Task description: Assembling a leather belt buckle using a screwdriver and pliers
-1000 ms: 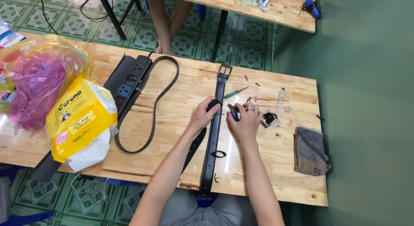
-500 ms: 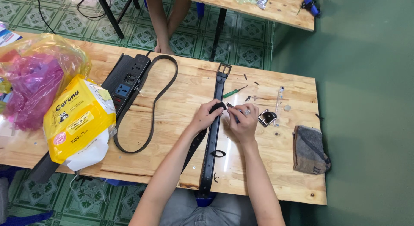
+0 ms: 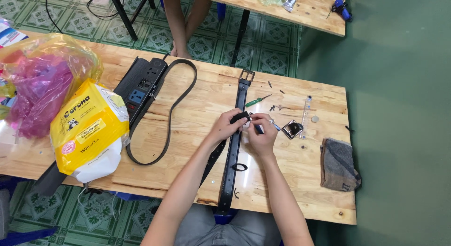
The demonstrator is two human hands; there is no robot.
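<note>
A black belt lies lengthwise on the wooden table, its metal buckle at the far end. My left hand pinches a small black belt piece over the strap. My right hand grips a small blue-handled tool whose tip meets that piece. Both hands touch each other above the belt's middle. A black loop rests on the strap nearer to me.
A second black belt loops beside a black power strip. A green screwdriver, a loose metal buckle, screws, a folded grey cloth, a yellow tissue pack and plastic bags lie around. Another person's legs stand behind the table.
My hands have drawn closer together over the belt, and the blue tool has come in against the black piece in my left fingers.
</note>
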